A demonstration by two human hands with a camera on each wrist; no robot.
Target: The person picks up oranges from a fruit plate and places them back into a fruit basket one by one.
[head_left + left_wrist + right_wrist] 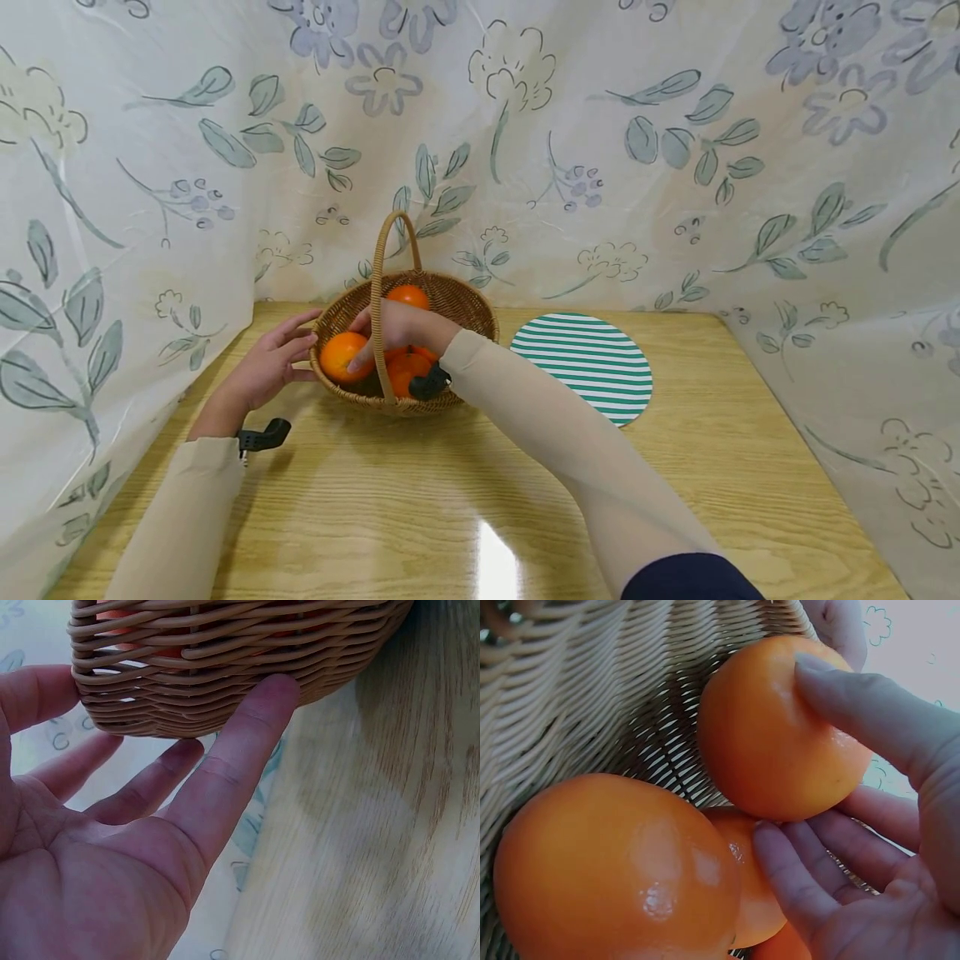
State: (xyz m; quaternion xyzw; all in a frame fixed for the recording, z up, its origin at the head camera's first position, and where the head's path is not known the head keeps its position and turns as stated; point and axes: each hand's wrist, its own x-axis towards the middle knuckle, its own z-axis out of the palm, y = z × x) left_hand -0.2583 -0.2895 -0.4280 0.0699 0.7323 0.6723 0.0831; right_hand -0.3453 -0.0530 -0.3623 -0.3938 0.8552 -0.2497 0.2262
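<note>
A brown wicker basket [476, 308] with a tall arched handle stands at the back of the table, holding several oranges. Reaching in beneath the handle, my right hand [408, 323] grips the leftmost orange [341, 350]. In the right wrist view the thumb lies on top of this orange [765, 735], with fingers beneath and beside it. Another orange [615, 862] lies close by in the basket. My left hand [270, 362] touches the basket's left outer side with spread fingers. The left wrist view shows nearly straight fingers against the woven wall [225, 667].
A round green-and-white striped mat [585, 362] lies right of the basket on the wooden table [390, 500]. Floral cloth [562, 167] hangs behind the table and along both sides. Each wrist wears a small black camera mount [262, 435].
</note>
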